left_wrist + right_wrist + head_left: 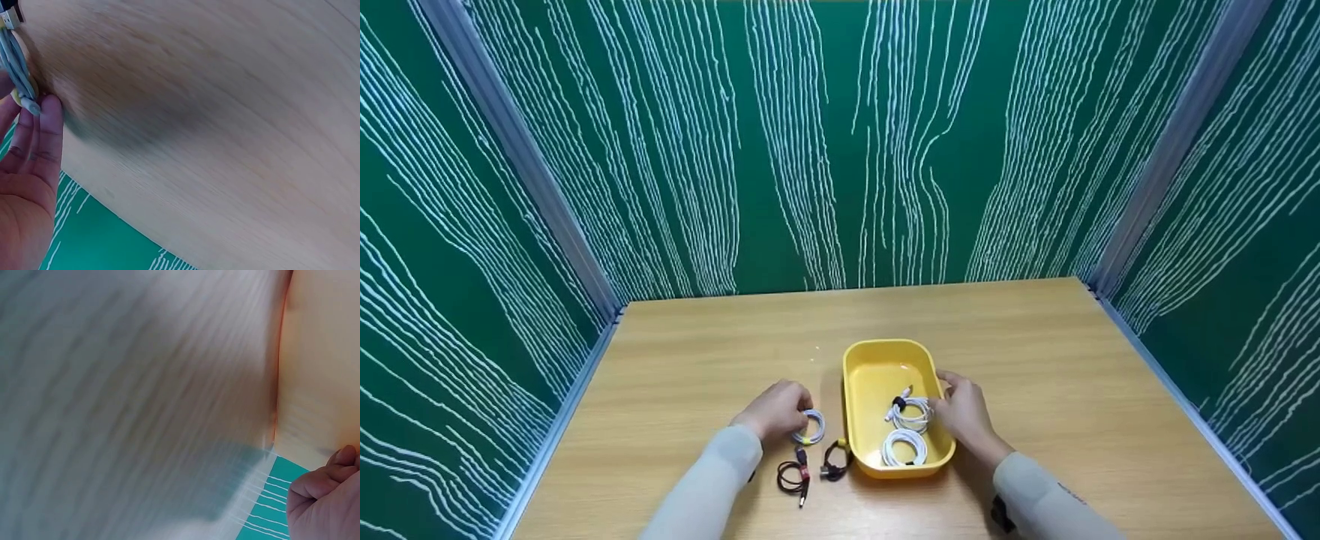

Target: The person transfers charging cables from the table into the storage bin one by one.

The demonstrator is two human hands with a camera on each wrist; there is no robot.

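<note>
1. The left hand [771,410] has its fingers drawn nearly together, with only the coil's thickness between thumb and fingertips. They pinch a pale grey-blue cable coil [820,427] with yellow on its tie; in the left wrist view the fingers are fairly straight, and a cable end lies against the fingertips.
2. The right hand [966,414] has its fingers bent at the right-hand wall of a yellow bin [870,386], gripping it near the rim; the right wrist view shows them folded against the bin's outer side. How tightly they press cannot be told.
3. The bin stands on the wooden table [697,337], between the two sets of fingers, with its left wall just to the right of the coil in the left fingertips.
4. Inside the bin, just left of the right fingers, lies a white cable with a black tie [907,417]. Next to it, on the side nearer the person, lies a plain white coil [888,448].
5. Outside the bin, on the person's side of the left fingers, lies a dark cable with a red tie [802,474]. A black cable with a yellow tie [834,471] lies right of that, close beside the bin's left wall.
</note>
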